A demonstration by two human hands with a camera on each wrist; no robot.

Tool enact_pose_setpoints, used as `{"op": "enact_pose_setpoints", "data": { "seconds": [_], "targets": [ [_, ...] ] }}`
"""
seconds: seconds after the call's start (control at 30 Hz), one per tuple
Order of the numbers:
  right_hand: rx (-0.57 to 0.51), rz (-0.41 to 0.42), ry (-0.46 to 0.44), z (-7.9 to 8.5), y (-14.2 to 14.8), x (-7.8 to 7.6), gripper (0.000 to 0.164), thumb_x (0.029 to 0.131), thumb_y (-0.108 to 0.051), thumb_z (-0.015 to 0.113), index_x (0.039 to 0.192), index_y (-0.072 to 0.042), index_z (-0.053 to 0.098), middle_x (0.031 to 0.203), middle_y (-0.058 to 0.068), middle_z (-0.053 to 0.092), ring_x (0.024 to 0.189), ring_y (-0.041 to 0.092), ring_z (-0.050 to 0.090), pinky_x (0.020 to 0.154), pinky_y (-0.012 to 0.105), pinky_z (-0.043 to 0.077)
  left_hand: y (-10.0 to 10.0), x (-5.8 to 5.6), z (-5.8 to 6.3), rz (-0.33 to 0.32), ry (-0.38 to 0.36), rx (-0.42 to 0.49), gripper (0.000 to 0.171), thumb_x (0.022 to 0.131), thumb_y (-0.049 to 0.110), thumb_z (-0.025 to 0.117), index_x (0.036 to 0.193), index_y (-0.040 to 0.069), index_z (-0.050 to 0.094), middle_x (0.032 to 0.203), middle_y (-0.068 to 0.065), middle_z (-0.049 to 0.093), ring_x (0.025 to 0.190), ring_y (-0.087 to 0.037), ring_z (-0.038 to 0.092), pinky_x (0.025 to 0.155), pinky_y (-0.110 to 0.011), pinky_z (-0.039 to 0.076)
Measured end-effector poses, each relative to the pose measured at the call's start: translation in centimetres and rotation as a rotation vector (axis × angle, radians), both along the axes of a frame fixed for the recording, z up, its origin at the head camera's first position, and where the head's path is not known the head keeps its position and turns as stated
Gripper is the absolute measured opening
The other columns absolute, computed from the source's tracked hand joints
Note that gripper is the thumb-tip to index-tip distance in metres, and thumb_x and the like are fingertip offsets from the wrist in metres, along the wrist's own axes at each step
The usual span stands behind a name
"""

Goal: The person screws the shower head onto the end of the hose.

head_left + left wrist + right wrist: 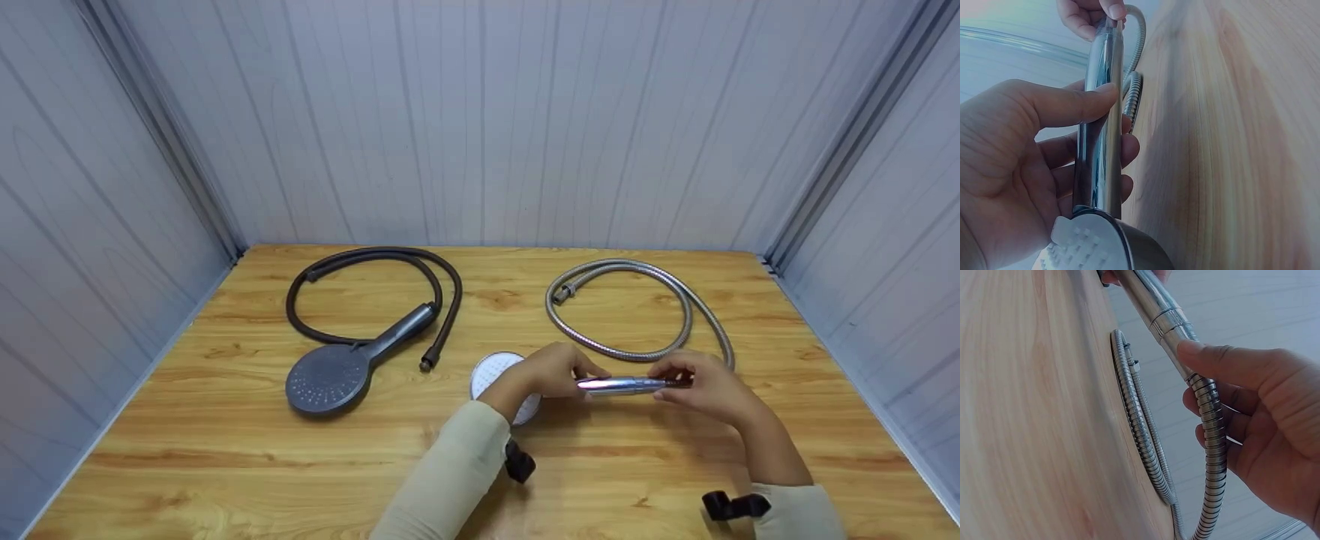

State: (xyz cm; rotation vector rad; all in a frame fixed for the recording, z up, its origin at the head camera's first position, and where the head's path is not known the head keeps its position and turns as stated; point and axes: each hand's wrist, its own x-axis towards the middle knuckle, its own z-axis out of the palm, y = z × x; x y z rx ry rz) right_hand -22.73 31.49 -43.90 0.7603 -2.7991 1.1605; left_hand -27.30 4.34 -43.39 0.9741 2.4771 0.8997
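A chrome hand shower with a white nozzle face is held sideways just over the wooden table. My left hand grips its handle, thumb across the front and fingers round the back in the left wrist view. At the other end of the handle, my right hand pinches the smooth metal end fitting of a silver shower hose between thumb and fingers. The fitting sits in line with the handle, right against it. From there the ribbed hose bends down past my right fingers.
The silver hose's coil lies behind my hands, its free end nut inside the loop. On the left lies a dark grey hand shower, beside a coiled dark hose. Pale panel walls enclose the wooden table at back and sides.
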Motion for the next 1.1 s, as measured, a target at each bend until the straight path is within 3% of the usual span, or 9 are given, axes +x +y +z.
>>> {"op": "enact_pose_setpoints", "data": {
  "seconds": [0.53,0.87,1.1],
  "targets": [
    [0.021,-0.007,-0.027,0.08,0.07,0.1,0.016,0.087,-0.015,0.074,0.102,-0.01,0.072,0.096,0.001,0.065,0.081,0.015,0.056,0.067,0.028,0.048,0.01,-0.08,-0.2,0.0,0.009,0.001,0.042,0.08,0.008,0.079,0.119,0.021,0.072,0.076,0.01,0.064,0.064,-0.005,0.048,0.056,-0.019,0.039],
    [-0.004,0.028,-0.053,0.13,0.31,0.06,0.019,0.091,-0.017,0.07,0.107,-0.006,0.071,0.098,0.007,0.067,0.079,0.014,0.058,0.066,0.028,0.049,0.23,0.13,-0.21,0.016,0.077,-0.024,0.044,0.079,0.008,0.08,0.118,0.025,0.073,0.082,0.013,0.068,0.069,-0.006,0.049,0.063,-0.019,0.042],
    [0.02,0.008,-0.052,0.02,0.43,-0.09,0.019,0.091,-0.019,0.07,0.107,-0.009,0.072,0.096,0.002,0.067,0.08,0.014,0.058,0.066,0.028,0.05,0.46,0.02,-0.42,0.014,0.092,-0.033,0.044,0.079,0.008,0.08,0.118,0.026,0.073,0.081,0.013,0.067,0.069,-0.006,0.048,0.062,-0.019,0.041]
  ]
}}
